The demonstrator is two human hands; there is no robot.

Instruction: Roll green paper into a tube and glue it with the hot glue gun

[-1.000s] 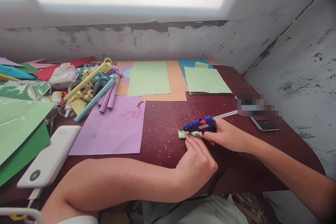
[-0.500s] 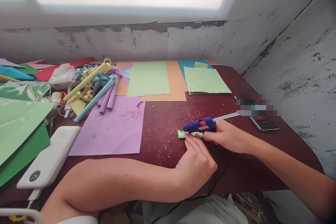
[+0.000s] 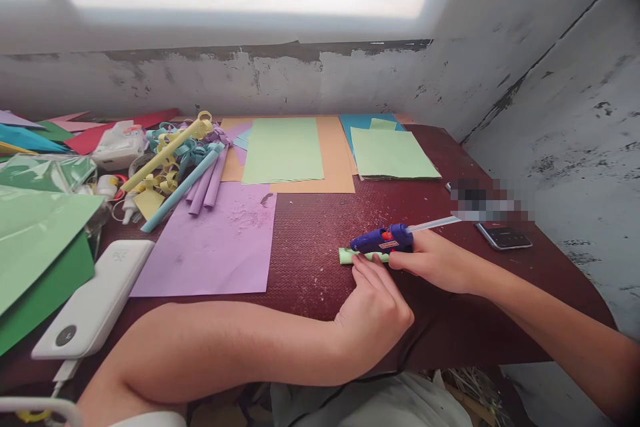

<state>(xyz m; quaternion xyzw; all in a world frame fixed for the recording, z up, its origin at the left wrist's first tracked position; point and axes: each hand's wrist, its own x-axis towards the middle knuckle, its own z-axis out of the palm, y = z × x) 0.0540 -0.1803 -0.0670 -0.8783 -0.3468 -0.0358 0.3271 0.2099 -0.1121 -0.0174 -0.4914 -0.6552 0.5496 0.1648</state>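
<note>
A light green paper roll (image 3: 346, 256) lies on the dark red table, partly covered by my fingers. My left hand (image 3: 376, 303) is closed on it, fingertips together and pressing it down from the near side. In my right hand (image 3: 433, 260) is a blue hot glue gun (image 3: 383, 239), its nozzle pointing left and sitting at the roll's upper edge near the left end. From the back of the gun a translucent glue stick (image 3: 435, 223) sticks out to the right. The right palm and most of the grip are hidden.
Left of my hands lies a purple sheet (image 3: 215, 247) with crumbs, beside a white power bank (image 3: 95, 300). Purple paper tubes (image 3: 210, 180), a blue one and curled strips are heaped behind. Green sheets (image 3: 285, 150) lie at the back; a phone (image 3: 503, 236) is at right.
The glue gun and my right hand have shifted very slightly to the right. My left hand and the paper roll stay in nearly the same place.
</note>
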